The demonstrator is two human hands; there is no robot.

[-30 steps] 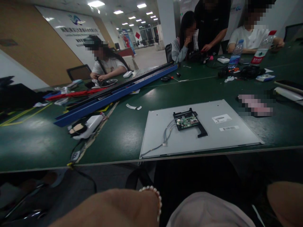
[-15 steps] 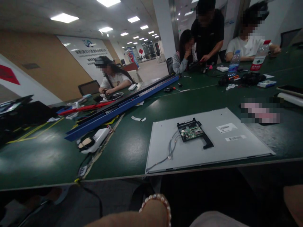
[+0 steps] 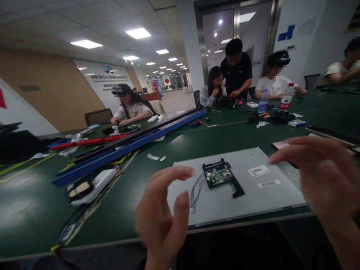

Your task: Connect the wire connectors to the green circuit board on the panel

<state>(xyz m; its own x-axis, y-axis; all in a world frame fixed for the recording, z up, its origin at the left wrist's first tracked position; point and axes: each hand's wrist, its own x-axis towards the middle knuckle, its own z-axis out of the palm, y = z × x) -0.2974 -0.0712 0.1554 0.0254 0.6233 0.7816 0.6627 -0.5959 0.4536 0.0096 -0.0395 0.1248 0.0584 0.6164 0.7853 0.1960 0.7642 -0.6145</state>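
A flat grey metal panel (image 3: 270, 198) with two white labels lies on the green table (image 3: 112, 210) close to its front edge. On the panel rests a black bracket (image 3: 238, 192) carrying a green circuit board (image 3: 219, 176). Thin grey cables (image 3: 196, 193) run from the board's left side. My left hand (image 3: 164, 210) is raised over the panel's left edge, thumb and fingers apart, holding nothing. Over the right edge hovers my right hand (image 3: 326, 172), slightly blurred, its fingers stretched out and nothing visible in it.
Long blue rails (image 3: 135, 146) cross the table at the left. Nearby sits a white device (image 3: 95, 185) with a black cable. Two bottles (image 3: 286, 98) stand at the back right. A phone-like flat object (image 3: 279, 145) lies behind my right hand. Several people sit or stand around the table.
Both my hands have risen from below the table edge to either side of the panel. The camera view has shifted, so the panel appears lower and further left.
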